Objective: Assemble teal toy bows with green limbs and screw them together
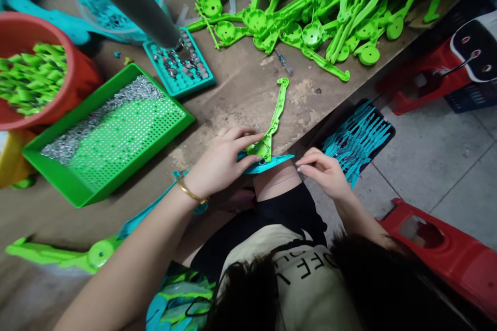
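Note:
At the table's front edge my left hand (227, 158) is closed on a bright green plastic part (276, 114), which has a round cup at one end and a long narrow arm pointing away from me. A blue plastic piece (269, 165) lies under the green cup, and its pointed tip juts to the right past the edge. My left fingertips press on both and cover part of the cup. Just right of that blue tip, my right hand (324, 170) is pinched, apart from the parts. Whatever sits between its fingertips is too small to make out.
A green perforated tray (87, 186) holds metal pins. Behind it are a teal tray (194, 85) of small metal pieces and a red bucket (70, 93) of green pieces. A grey pole (135, 0) crosses above. Green parts (310, 36) pile up at the back; red stools (458, 253) stand right.

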`<state>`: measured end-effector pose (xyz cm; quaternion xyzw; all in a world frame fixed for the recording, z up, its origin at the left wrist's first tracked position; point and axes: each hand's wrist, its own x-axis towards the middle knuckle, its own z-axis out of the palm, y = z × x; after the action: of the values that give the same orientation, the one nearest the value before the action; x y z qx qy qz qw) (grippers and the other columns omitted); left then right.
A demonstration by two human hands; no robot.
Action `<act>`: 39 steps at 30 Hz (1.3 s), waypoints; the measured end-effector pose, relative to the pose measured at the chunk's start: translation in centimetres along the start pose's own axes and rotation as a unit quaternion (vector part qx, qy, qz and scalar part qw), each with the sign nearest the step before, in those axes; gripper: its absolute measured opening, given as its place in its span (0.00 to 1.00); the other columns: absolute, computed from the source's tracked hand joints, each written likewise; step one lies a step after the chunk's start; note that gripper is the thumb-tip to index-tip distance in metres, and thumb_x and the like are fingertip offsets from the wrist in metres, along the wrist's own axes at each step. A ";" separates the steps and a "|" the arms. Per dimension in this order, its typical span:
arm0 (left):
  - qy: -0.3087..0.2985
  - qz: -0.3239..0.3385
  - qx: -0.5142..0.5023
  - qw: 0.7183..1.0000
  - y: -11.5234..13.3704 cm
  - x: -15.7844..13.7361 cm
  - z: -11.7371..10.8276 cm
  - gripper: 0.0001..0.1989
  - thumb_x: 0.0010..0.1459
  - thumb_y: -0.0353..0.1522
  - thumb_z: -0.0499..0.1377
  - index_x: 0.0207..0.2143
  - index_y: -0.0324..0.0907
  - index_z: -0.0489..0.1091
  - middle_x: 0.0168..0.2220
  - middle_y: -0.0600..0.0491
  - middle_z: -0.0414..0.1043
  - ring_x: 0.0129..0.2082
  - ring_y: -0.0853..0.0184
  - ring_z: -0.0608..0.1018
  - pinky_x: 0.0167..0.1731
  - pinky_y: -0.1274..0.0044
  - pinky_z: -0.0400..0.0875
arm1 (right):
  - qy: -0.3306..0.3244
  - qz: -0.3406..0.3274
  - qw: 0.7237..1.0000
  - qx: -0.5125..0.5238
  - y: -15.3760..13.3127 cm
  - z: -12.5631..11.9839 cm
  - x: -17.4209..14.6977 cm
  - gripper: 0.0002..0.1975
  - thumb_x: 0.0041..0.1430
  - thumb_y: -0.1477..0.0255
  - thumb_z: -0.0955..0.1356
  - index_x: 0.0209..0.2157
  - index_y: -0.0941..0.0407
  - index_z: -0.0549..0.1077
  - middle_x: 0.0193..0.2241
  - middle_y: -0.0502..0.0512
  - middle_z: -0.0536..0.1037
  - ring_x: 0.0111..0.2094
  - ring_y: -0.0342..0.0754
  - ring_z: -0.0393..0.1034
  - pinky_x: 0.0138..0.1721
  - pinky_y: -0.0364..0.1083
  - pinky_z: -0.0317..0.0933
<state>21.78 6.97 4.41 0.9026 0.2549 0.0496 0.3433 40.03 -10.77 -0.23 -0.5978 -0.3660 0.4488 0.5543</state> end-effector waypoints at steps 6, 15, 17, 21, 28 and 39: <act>0.010 -0.041 -0.275 0.961 6.5 0.3 1.1 0.15 0.63 0.37 0.54 0.46 0.41 0.75 0.46 0.49 0.77 0.46 0.65 0.77 0.48 0.75 0.70 | -0.040 -0.040 0.998 0.038 -2.2 1.7 0.2 0.02 0.57 0.70 0.71 0.32 0.53 0.74 0.29 0.49 0.77 0.31 0.43 0.74 0.34 0.45 0.69; 0.083 -0.177 -0.399 0.896 5.1 1.9 1.3 0.16 0.52 0.40 0.64 0.38 0.38 0.77 0.33 0.50 0.78 0.31 0.68 0.76 0.34 0.77 0.71 | 0.029 -0.058 0.997 0.033 -1.8 3.0 6.0 0.09 0.54 0.65 0.72 0.36 0.51 0.75 0.31 0.50 0.75 0.33 0.45 0.71 0.32 0.45 0.68; 0.110 -0.183 -0.381 0.900 4.5 2.1 1.1 0.14 0.50 0.41 0.65 0.32 0.38 0.78 0.29 0.51 0.77 0.29 0.69 0.74 0.31 0.78 0.69 | -0.017 0.002 0.993 0.115 -2.0 2.7 6.8 0.15 0.51 0.61 0.73 0.40 0.52 0.73 0.29 0.48 0.75 0.28 0.42 0.70 0.26 0.42 0.66; 0.140 -0.197 -0.363 0.900 3.8 2.5 0.4 0.14 0.47 0.42 0.66 0.28 0.38 0.78 0.24 0.54 0.74 0.23 0.73 0.68 0.24 0.80 0.61 | -0.051 0.001 0.988 0.144 -3.0 2.0 8.2 0.17 0.50 0.61 0.74 0.41 0.53 0.74 0.31 0.48 0.76 0.28 0.40 0.70 0.29 0.41 0.67; 0.124 -0.227 -0.395 0.881 3.3 2.8 0.1 0.17 0.47 0.43 0.66 0.29 0.37 0.77 0.25 0.53 0.73 0.24 0.73 0.68 0.25 0.80 0.61 | -0.080 0.018 0.991 0.109 -3.4 1.6 9.6 0.13 0.51 0.62 0.73 0.36 0.54 0.75 0.26 0.47 0.75 0.27 0.41 0.70 0.28 0.41 0.64; 0.181 -0.187 -0.091 0.961 1.7 7.4 2.6 0.12 0.59 0.35 0.55 0.36 0.41 0.77 0.31 0.50 0.78 0.29 0.66 0.76 0.32 0.75 0.67 | 0.012 -0.174 0.949 -0.263 -2.0 -0.1 14.1 0.04 0.61 0.71 0.64 0.34 0.56 0.70 0.34 0.54 0.72 0.38 0.46 0.67 0.44 0.47 0.62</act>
<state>29.56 8.01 2.90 0.7798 0.4712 0.1699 0.3754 44.93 2.65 -0.07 -0.6549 -0.5628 0.2259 0.4509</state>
